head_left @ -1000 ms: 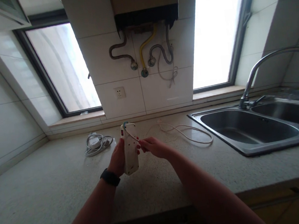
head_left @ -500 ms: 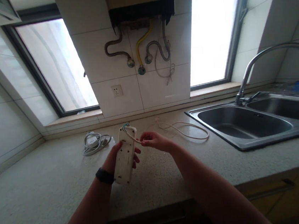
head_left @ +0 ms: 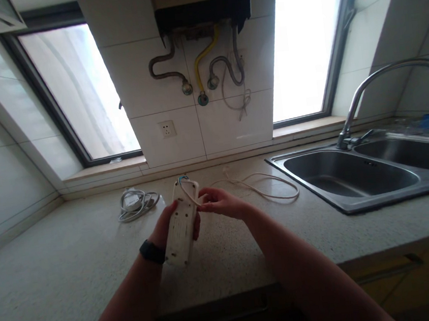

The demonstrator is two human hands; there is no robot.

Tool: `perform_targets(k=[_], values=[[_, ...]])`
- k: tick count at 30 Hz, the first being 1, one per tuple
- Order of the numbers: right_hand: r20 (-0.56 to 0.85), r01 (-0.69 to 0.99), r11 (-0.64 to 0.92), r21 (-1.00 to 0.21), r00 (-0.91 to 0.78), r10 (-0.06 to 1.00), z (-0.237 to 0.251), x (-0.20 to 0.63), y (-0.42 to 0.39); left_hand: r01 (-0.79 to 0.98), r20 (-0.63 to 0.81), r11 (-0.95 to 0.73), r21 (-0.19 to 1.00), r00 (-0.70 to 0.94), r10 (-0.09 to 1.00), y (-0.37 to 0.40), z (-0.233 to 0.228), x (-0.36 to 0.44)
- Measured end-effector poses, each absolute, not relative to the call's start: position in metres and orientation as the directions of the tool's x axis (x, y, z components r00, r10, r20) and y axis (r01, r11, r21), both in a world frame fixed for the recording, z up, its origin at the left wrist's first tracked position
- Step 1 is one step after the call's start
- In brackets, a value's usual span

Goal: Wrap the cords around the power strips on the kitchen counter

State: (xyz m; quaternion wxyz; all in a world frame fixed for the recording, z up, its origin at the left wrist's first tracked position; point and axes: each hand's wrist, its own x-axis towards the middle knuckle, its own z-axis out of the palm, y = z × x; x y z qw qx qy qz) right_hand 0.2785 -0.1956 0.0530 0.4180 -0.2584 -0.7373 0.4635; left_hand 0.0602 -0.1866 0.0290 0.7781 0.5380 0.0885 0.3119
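Fingers of the left hand (head_left: pixel 167 225) wrap a white power strip (head_left: pixel 182 223) held over the countertop (head_left: pixel 48 259). At its three o'clock, the right hand (head_left: pixel 221 203) pinches its cord (head_left: pixel 263 188), trailing toward the sink (head_left: pixel 354 181).

- Left hand (head_left: pixel 167 225) is up in front of the chest, fingers curled round from behind in a closed grip, thumb side facing right.
- Black band on the left wrist, forearm bare and angling up from lower left.
- Right hand (head_left: pixel 219 203) sits just beside the left one, fingertips pinched together, pointing left.
- Right forearm is bare too, running in from the lower right, elbow low.
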Motion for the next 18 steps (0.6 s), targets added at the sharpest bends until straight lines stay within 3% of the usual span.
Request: perform_targets(k=[3,5,10,18], values=[[0.459,0.042,0.513,-0.858,-0.387,0.800,0.051,0.272,-0.195,-0.414,0.124,0.155,0.897,0.572,0.811,-0.184,0.031,0.068],[0.500,0.050,0.547,-0.836,-0.344,0.795,0.048,0.267,-0.194,-0.421,0.125,0.074,0.904,0.425,0.896,-0.180,0.029,0.073],[0.502,0.039,0.556,-0.830,-0.382,0.776,0.038,0.254,-0.194,-0.542,0.326,-0.145,0.828,0.254,0.911,-0.172,0.025,0.083],[0.496,0.337,0.572,-0.748,-0.289,0.819,0.037,0.251,-0.197,-0.674,0.268,-0.198,0.712,0.000,0.963,-0.164,0.030,0.083]])
